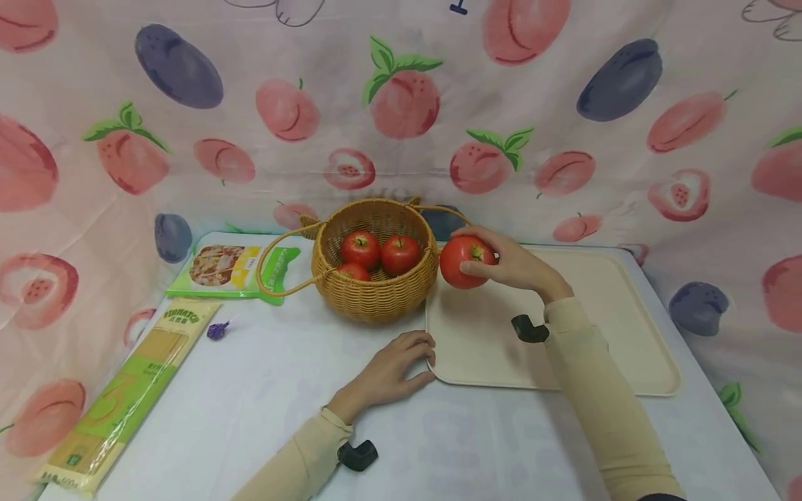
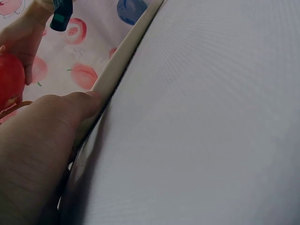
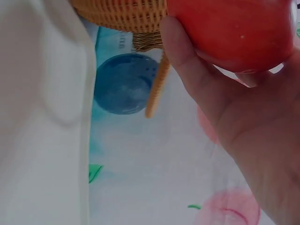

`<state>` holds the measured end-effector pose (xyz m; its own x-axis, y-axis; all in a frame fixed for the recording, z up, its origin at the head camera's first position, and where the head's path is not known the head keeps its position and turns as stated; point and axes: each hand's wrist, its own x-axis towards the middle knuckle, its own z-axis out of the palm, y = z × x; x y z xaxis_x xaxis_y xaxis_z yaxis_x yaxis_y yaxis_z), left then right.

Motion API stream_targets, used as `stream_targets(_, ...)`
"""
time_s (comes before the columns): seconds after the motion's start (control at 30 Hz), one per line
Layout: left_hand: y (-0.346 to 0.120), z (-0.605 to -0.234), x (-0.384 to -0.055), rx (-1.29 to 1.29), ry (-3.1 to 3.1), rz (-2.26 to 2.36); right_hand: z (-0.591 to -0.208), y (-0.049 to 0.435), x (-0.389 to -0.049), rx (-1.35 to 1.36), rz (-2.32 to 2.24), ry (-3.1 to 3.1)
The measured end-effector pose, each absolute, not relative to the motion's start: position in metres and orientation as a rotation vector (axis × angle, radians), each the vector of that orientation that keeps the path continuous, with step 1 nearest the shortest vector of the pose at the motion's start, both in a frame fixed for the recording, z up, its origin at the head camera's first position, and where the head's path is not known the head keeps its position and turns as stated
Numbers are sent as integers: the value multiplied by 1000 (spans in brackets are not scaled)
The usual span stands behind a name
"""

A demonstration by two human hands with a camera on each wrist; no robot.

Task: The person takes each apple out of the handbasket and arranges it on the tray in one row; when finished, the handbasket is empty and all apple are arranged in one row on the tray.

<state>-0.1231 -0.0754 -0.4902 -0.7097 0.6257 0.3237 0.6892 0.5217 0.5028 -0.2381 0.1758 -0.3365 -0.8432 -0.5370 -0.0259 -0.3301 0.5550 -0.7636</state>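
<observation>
In the head view my right hand (image 1: 516,268) grips a red apple (image 1: 460,263) above the left part of a beige tray (image 1: 601,306). The right wrist view shows the thumb and fingers around the same apple (image 3: 234,33). Left of it stands a wicker basket (image 1: 370,303) holding three red apples (image 1: 360,250). My left hand (image 1: 388,369) rests at the tray's near left corner, its fingertips on the rim. From the left wrist, the thumb (image 2: 84,104) lies against the tray edge (image 2: 124,54); the other fingers are hidden there.
On the left lie a green-and-white food packet (image 1: 225,268), a long noodle packet (image 1: 125,396) and a small purple wrapped candy (image 1: 216,330). The basket's handle (image 1: 271,254) reaches over the food packet. A fruit-print cloth (image 1: 438,160) hangs behind the table.
</observation>
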Motion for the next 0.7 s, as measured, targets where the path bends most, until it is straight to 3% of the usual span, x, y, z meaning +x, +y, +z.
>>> stream_targets(0.7,-75,-489,-122,-1140,-2676,-943,-375,193,-224,-633,-1134,2539)
